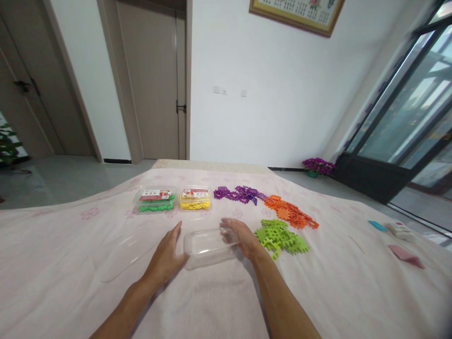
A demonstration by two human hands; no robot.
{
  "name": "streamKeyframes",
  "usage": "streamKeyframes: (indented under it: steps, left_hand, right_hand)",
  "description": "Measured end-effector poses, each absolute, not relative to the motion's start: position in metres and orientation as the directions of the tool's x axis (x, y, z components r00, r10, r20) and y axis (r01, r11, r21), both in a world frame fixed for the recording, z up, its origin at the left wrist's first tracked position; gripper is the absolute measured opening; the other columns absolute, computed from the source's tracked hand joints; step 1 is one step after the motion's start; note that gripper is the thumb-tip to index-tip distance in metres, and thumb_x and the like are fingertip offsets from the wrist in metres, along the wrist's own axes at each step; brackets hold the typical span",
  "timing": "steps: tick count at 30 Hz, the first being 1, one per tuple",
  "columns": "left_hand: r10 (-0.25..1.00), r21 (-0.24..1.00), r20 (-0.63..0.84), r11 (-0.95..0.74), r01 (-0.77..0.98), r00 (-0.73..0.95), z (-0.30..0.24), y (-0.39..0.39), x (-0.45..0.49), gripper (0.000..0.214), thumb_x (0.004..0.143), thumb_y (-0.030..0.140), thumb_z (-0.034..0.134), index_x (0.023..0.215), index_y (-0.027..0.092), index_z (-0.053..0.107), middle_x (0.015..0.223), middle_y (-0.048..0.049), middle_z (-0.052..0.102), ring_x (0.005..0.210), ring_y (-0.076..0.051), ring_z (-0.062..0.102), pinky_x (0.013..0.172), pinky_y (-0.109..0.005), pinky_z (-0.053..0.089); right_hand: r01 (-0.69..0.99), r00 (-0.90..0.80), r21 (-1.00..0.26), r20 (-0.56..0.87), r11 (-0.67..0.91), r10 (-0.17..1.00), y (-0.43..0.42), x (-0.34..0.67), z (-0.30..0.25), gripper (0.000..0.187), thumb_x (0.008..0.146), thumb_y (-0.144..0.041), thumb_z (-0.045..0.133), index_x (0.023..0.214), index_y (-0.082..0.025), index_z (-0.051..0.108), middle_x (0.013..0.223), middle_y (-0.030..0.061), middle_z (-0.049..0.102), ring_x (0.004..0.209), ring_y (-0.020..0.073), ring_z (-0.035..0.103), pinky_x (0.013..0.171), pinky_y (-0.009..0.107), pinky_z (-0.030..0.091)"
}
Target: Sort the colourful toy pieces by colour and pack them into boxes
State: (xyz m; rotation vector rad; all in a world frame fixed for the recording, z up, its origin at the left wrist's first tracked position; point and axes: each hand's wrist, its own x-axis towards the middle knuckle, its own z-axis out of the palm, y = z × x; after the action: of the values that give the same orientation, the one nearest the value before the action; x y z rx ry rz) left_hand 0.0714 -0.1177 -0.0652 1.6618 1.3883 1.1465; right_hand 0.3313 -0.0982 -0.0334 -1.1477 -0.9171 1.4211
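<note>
An open clear plastic box (211, 248) sits in front of me on the cloth, with no pieces inside. Beside its left end is my left hand (167, 254), fingers stretched out and the thumb at the box's edge. My right hand (242, 238) is at the other end, fingers spread over the rim; whether they press on it I cannot tell. Left of my left hand lies a flat, clear plastic lid (123, 249). A pile of lime-green interlocking pieces (280, 236) rests just right of my right hand.
Farther back stand a lidded box of green pieces (156, 200) and one of yellow pieces (195, 198). Purple pieces (238, 193) and orange pieces (290, 211) lie in heaps to their right. A pink cloth (406, 255), a blue item (377, 225) and a small white box (399, 230) are far right.
</note>
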Motion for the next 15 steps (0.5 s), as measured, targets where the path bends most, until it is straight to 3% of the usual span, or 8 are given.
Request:
streamKeyframes:
  steps: [4,8,12,15]
  left_hand:
    - [0.983,0.97,0.182,-0.182,0.158,0.017,-0.064,-0.117,0.066,0.067,0.077,0.019,0.057,0.144,0.021,0.052,0.152,-0.0136,0.053,0.142,-0.027,0.048,0.123,-0.051,0.028]
    - [0.989,0.991,0.124,-0.128,0.04,0.08,-0.058,-0.121,0.066,0.058,0.094,0.041,0.05,0.151,0.029,0.045,0.16,-0.0084,0.043,0.149,-0.023,0.038,0.124,-0.049,0.024]
    - [0.981,0.983,0.142,-0.155,0.096,0.13,-0.061,-0.123,0.07,0.083,0.088,0.051,0.065,0.159,0.033,0.028,0.167,-0.0125,0.03,0.153,-0.028,0.029,0.123,-0.055,0.023]
    - [0.967,0.962,0.197,-0.222,0.161,0.161,-0.067,-0.122,0.072,0.108,0.074,0.045,0.081,0.162,0.032,0.02,0.167,-0.0167,0.026,0.154,-0.032,0.027,0.122,-0.058,0.022]
  right_hand:
    - [0.043,0.099,-0.997,0.061,0.057,0.993,-0.09,0.327,-0.049,0.05,0.085,-0.065,0.062,0.096,-0.018,0.075,0.1,0.0113,0.075,0.095,0.0232,0.068,0.087,0.037,0.054]
    - [0.354,0.188,-0.91,0.293,0.214,0.937,-0.086,0.335,-0.041,0.054,0.096,-0.061,0.044,0.108,-0.019,0.075,0.115,0.0128,0.074,0.112,0.0267,0.065,0.105,0.045,0.046]
    - [0.646,0.316,-0.736,0.5,0.202,0.806,-0.089,0.376,-0.013,0.051,0.098,-0.049,0.04,0.118,-0.016,0.073,0.123,0.0149,0.071,0.118,0.0286,0.062,0.108,0.047,0.042]
    - [0.812,0.415,-0.583,0.597,0.016,0.686,-0.099,0.419,-0.001,0.048,0.096,-0.043,0.042,0.119,-0.013,0.072,0.125,0.0179,0.069,0.122,0.0315,0.059,0.111,0.051,0.037]
